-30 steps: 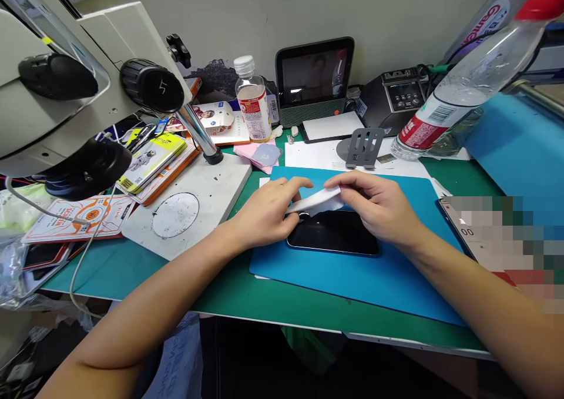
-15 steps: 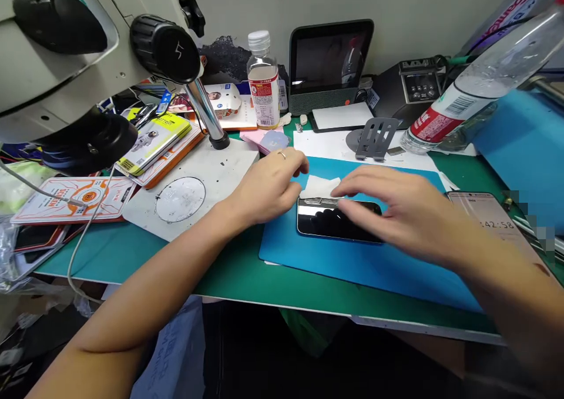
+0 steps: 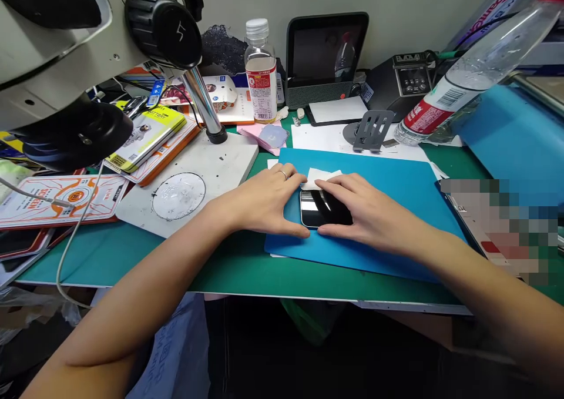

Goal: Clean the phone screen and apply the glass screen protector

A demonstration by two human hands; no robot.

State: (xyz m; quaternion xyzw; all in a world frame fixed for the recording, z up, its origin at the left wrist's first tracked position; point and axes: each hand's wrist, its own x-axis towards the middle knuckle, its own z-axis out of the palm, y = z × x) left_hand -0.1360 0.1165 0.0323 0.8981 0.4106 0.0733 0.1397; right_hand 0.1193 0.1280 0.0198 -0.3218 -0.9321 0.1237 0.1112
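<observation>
A: Where does the phone [image 3: 314,212] lie?

B: Flat on the blue mat [image 3: 388,173], glossy black screen uppermost, long axis running left to right. Its left end is exposed; its right end lies beneath the right hand [image 3: 368,211].

A: How is the right hand disposed?

B: Arched over the phone, thumb along the near edge, fingers at the far edge. Whether it grips the phone or merely spans it cannot be told from this angle.

A: And the left hand [image 3: 271,200]?

B: Spread, with thumb and fingers wide apart about the phone's left end: thumb tip by the near corner, fingertips by the far one. A ring [image 3: 284,175] encircles one finger.

A: What is the white piece beyond the phone?

B: A small, thin white sheet [image 3: 325,174], lying on the mat just past the far edge, by the right fingertips.

A: And the surroundings?

B: To the left, the pale base [image 3: 215,167] of a microscope [image 3: 70,46]. Behind the mat, a grey slotted stand [image 3: 374,130], a white-capped bottle [image 3: 261,73] and a dark display [image 3: 326,49]. To the right, a second phone [image 3: 473,220], partly pixelated.
</observation>
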